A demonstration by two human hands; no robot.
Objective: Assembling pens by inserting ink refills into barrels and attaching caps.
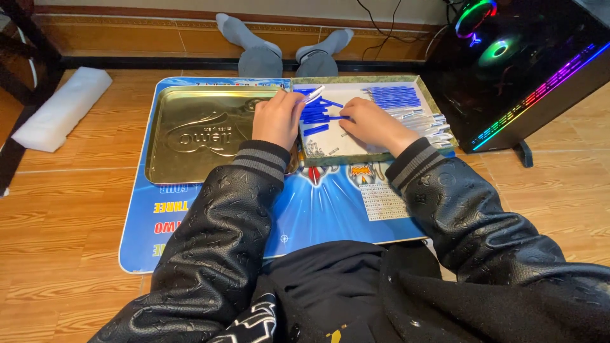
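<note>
My fingertips are hidden behind my own knuckles, so the grip is hard to see; my left hand (277, 119) is curled closed on a small clear tube with a blue part (312, 95), at the left wall of the shallow box (356, 156); my right hand (370, 124) lies flat on the box floor, if it holds something I cannot tell; short blue pieces (319, 114) lie loose between my hands; the gold tin lid (197, 133) is just left.

I see a gold tin lid (190, 136) on the blue printed mat's (330, 209) far left corner, a shallow white-lined box (356, 149) beside it.
</note>
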